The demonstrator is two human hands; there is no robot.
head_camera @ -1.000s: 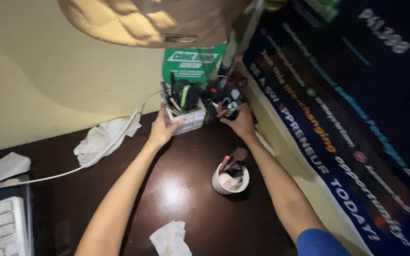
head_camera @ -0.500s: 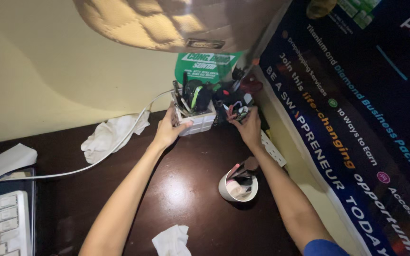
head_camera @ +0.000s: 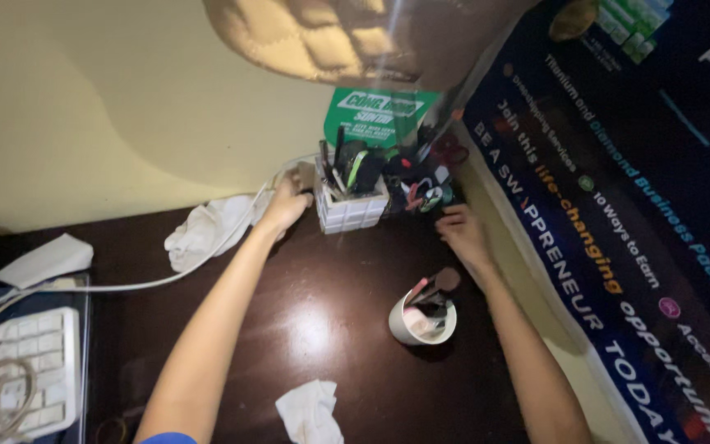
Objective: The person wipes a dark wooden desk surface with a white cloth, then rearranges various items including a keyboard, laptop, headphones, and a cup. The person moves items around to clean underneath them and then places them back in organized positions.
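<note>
Standing between the two hands at the far edge of the dark desk (head_camera: 314, 312) is a white tiled organiser box (head_camera: 353, 210), square, low-walled, crammed with upright pens, a green-handled tool and dark items. Just to its right sits a darker cluster of clutter (head_camera: 422, 185) with red and teal bits; too dim to sort out.

Change against half a second ago: the left hand (head_camera: 283, 207) was on the front left corner of the box and now sits at its left wall, further round towards the back. The right hand (head_camera: 463, 233) was up in the dark clutter with fingers among it; now it lies lower, off the clutter, nearer the person. The box itself looks unmoved.

Pose: left arm stretched long and straight from bottom centre, hand curled with fingers pressed to the box's left side, holding nothing separate that I can see. Right arm reaches in from lower right, hand loosely half-curled, knuckles up, resting on the desk just below the clutter; whether it grips anything cannot be told.

Near the right forearm stands a white cup (head_camera: 421, 319) of make-up brushes. Beside the left wrist lies a crumpled white cloth (head_camera: 204, 231) crossed by a white cable (head_camera: 137, 284).
</note>
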